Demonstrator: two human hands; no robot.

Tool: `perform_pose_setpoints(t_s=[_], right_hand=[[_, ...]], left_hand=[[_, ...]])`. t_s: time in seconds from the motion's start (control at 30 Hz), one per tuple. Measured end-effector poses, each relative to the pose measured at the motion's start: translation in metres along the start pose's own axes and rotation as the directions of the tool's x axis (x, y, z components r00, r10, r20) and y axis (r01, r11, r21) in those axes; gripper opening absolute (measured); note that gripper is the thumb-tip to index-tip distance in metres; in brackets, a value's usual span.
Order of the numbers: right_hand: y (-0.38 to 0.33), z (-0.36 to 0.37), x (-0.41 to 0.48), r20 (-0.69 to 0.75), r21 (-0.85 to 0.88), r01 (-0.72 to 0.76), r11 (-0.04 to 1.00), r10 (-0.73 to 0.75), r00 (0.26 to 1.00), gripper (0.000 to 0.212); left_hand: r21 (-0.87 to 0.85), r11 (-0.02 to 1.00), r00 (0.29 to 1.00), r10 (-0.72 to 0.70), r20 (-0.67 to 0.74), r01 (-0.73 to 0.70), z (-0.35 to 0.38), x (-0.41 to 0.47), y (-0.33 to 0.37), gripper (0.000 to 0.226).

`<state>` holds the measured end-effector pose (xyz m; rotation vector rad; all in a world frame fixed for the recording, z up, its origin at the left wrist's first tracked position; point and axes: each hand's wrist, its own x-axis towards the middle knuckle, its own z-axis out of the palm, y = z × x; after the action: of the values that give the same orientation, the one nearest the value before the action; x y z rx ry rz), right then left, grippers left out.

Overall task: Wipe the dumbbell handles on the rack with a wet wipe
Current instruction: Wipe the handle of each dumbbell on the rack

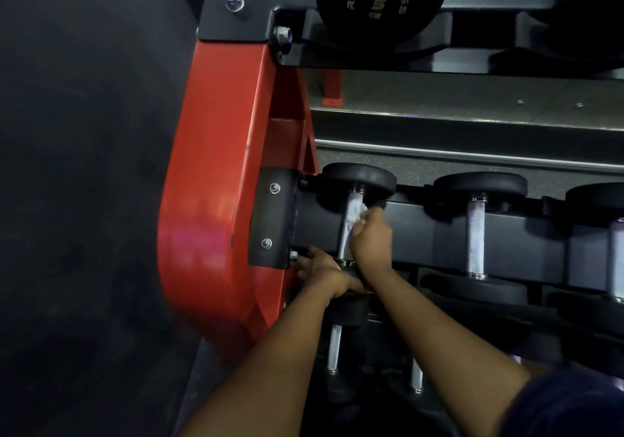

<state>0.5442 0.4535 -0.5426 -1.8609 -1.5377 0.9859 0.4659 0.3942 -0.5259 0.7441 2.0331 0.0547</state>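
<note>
The leftmost dumbbell on the middle shelf has a knurled silver handle [350, 224] between two black heads. My right hand [369, 237] holds a crumpled white wet wipe [358, 213] against the right side of that handle, near its upper half. My left hand [320, 269] rests on the near black head of the same dumbbell, fingers spread over its left edge by the rack's bolt. A second dumbbell handle [476, 234] and a third dumbbell handle [614, 257] lie to the right on the same shelf.
The rack's red side frame [216, 183] curves down at the left, with a black bracket [273, 217] bolted to it. A 5 kg dumbbell [381, 1] sits on the top shelf. More dumbbell handles [334, 349] show on the shelf below. Dark floor lies to the left.
</note>
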Motion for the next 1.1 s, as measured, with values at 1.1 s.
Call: perform_pose_setpoints(t_s=[1.1], right_hand=[[0.032, -0.002, 0.029, 0.65, -0.205, 0.876, 0.438, -0.608, 0.456, 0.01]], left_hand=[[-0.009, 0.999, 0.998, 0.032, -0.054, -0.032, 0.007, 0.004, -0.007, 0.167]])
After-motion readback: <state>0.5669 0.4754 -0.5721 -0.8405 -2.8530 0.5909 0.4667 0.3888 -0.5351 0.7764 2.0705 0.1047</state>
